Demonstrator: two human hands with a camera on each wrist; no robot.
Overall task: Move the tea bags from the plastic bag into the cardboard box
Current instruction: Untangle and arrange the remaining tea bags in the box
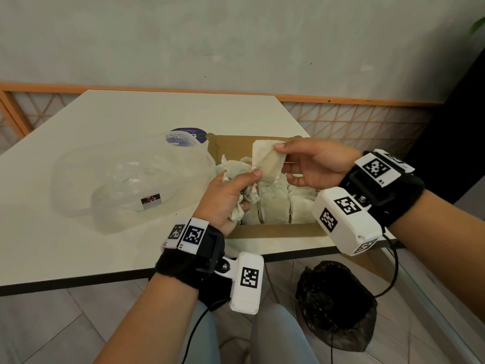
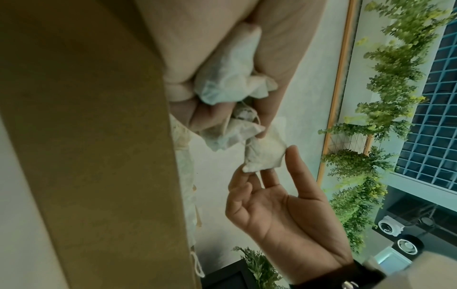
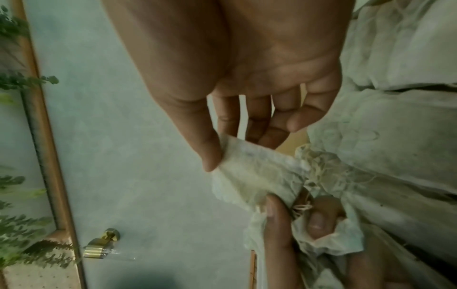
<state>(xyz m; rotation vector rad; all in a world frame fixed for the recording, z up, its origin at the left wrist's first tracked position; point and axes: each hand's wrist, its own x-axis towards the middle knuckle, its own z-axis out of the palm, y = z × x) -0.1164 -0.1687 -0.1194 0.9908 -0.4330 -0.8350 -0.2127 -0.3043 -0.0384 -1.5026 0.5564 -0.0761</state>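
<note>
Presently, pale soft paper tea bag (image 1: 268,161), light, crushable; right hand (image 1: 312,164) pinches its corner; left hand (image 1: 225,198) grips a crumpled bunch of tea bags (image 1: 237,172) over brown cardboard box (image 1: 273,230).

I am seeing my left hand (image 1: 227,198) covering most of the bunch of tea bags (image 1: 237,172) it is gripping, so I cannot count them. My right wrist camera (image 1: 349,220) is blocking the near right corner of the cardboard box (image 1: 273,230). The print on the purple label (image 1: 186,137) behind the plastic bag (image 1: 126,179) is reading too small.
</note>
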